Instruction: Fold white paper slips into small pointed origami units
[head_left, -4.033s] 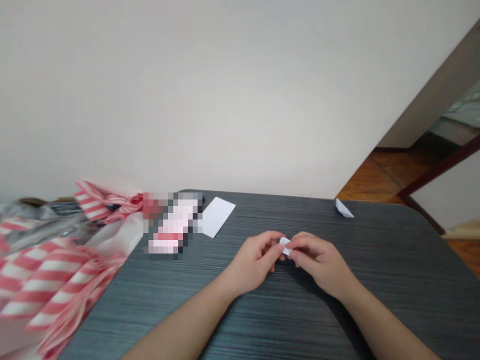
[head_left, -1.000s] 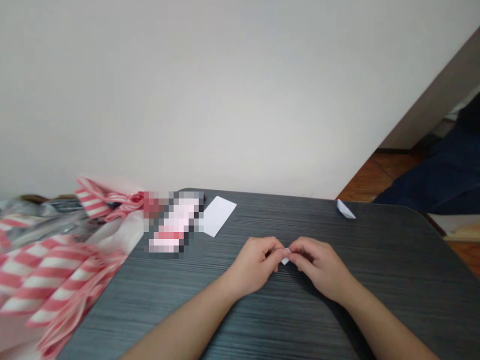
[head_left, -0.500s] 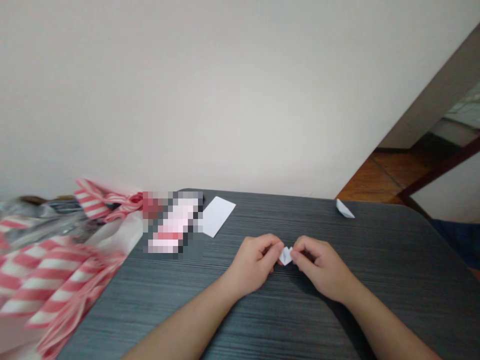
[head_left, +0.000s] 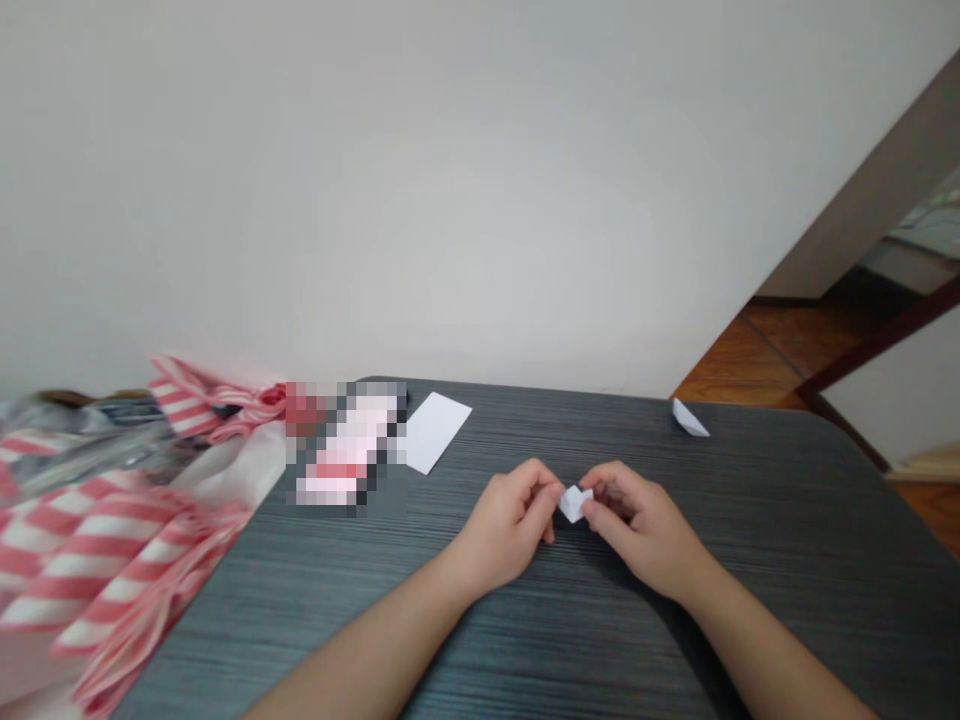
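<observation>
A small folded piece of white paper (head_left: 574, 504) is held between my two hands, a little above the dark table. My left hand (head_left: 517, 525) pinches its left edge between thumb and fingers. From the other side, my right hand (head_left: 637, 520) grips its right edge with thumb and forefinger. Creases and angled flaps show on the paper; the parts under my fingertips are hidden. Farther off, a second folded white paper (head_left: 688, 419), narrow and pointed, lies by the table's back edge.
A flat white sheet of paper (head_left: 436, 432) lies back left on the dark wood-grain table (head_left: 360, 590), beside a pixelated object (head_left: 349, 445). Red-and-white striped cloth (head_left: 112, 540) is heaped beyond the left edge. A pale wall (head_left: 480, 200) rises behind the table.
The paper between my hands has turned slightly and shows different facets. My fingers have shifted a little up and away from me, with the right fingers somewhat looser.
</observation>
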